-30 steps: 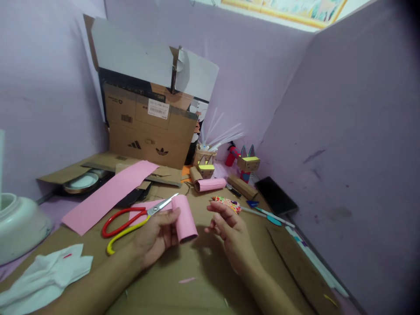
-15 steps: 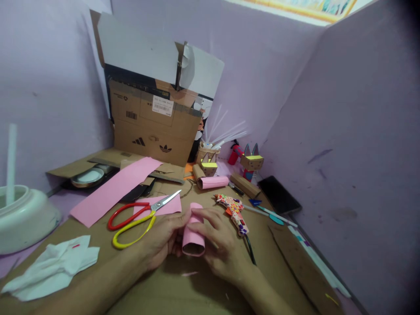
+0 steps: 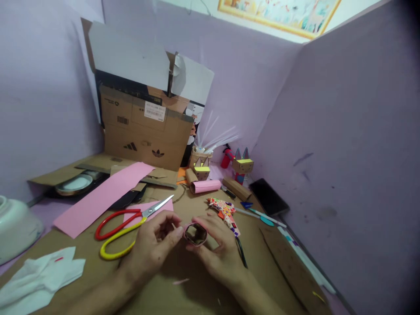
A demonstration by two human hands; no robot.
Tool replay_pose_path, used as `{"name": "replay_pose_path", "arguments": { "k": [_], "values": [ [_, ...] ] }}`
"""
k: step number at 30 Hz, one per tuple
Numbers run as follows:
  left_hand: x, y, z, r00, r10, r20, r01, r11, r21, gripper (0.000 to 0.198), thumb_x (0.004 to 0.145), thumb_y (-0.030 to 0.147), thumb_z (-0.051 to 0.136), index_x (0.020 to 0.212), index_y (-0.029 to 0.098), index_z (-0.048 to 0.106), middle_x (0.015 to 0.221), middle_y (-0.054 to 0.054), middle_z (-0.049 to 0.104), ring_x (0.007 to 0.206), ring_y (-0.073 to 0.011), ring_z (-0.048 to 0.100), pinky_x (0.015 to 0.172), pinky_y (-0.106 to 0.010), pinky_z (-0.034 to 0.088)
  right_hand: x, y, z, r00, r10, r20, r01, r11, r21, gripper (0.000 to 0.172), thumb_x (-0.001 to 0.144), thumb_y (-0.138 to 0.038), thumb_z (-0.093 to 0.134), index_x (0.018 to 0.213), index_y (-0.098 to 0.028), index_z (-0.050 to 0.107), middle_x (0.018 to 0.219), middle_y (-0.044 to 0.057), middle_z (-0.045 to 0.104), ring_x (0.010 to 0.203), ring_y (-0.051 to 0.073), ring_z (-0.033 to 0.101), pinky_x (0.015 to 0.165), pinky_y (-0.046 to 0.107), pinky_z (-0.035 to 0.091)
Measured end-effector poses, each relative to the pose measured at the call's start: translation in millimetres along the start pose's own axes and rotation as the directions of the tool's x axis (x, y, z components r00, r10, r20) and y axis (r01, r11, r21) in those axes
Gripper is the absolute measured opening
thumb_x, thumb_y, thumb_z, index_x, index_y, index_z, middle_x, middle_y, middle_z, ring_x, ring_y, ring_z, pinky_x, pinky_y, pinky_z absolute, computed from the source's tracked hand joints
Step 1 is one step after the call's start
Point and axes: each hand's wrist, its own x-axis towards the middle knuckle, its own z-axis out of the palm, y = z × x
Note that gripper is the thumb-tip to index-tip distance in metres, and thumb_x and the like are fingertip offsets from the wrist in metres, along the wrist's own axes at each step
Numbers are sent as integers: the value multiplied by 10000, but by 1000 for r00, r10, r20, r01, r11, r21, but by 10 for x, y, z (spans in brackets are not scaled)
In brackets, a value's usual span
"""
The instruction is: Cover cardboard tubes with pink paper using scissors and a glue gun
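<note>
A cardboard tube wrapped in pink paper (image 3: pixel 196 235) is between my hands, its open end facing me so the hollow inside shows. My right hand (image 3: pixel 221 249) is closed around its right side, thumb below and fingers over the top. At the left rim, my left hand (image 3: pixel 155 245) has curled fingers, with the thumb tip against the tube; part of those fingers is hidden. Scissors (image 3: pixel 144 214) with one red and one yellow handle lie beside my left hand, over a small pink paper piece (image 3: pixel 167 206). A patterned glue gun (image 3: pixel 226 212) lies beyond my right hand.
A long pink paper strip (image 3: pixel 108 197) lies left, near a crumpled white tissue (image 3: pixel 42 275) and a white pot (image 3: pixel 18 227). Behind stand a large cardboard box (image 3: pixel 144 135) and small eared cardboard figures (image 3: pixel 243 165). Another pink-wrapped tube (image 3: pixel 208 186) and a dark tablet-like slab (image 3: pixel 269 197) lie right.
The tube has tipped so its open end faces me. My left hand has shifted from along its side to the rim. The whole view has swung slightly right and up.
</note>
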Motion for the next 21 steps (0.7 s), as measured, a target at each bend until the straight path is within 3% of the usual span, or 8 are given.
{"name": "replay_pose_path", "arguments": {
  "k": [4,10,15,18,21],
  "values": [
    [-42,15,-28,999,46,-1,-46,996,75,251,856,430,492,875,195,578,803,-15,598,767,-171,570,641,-258,437,-16,10,-25,996,-65,55,72,989,-128,453,739,-142,690,1164,-240,568,1039,56,682,964,221,612,1023,476,312],
    [-11,70,2,998,-2,69,-15,972,233,163,761,337,573,839,194,579,672,19,572,565,-134,528,505,-232,414,17,-76,-19,977,-120,174,168,941,-294,386,757,-115,605,1129,-215,577,1011,66,691,875,227,593,1062,561,224],
    [24,67,80,994,-78,-72,98,933,347,71,677,185,519,677,199,588,539,32,574,482,-133,528,437,-215,384,24,-154,-16,970,-170,171,221,912,-347,430,773,-113,594,1189,-204,537,1049,96,638,941,229,573,1052,575,262],
    [30,72,79,989,-16,-148,76,908,413,71,644,179,528,580,210,525,483,42,521,437,-125,477,409,-219,336,12,-235,-21,953,-271,132,302,867,-396,245,786,-131,561,1000,-232,623,956,69,580,865,202,567,1044,563,284],
    [7,70,70,979,97,-178,3,871,491,91,655,172,511,575,215,500,519,30,535,477,-134,496,473,-243,365,-4,-301,9,942,-310,125,331,810,-485,217,788,-109,497,881,-231,650,897,55,568,836,192,547,1095,524,203]
  ]
}}
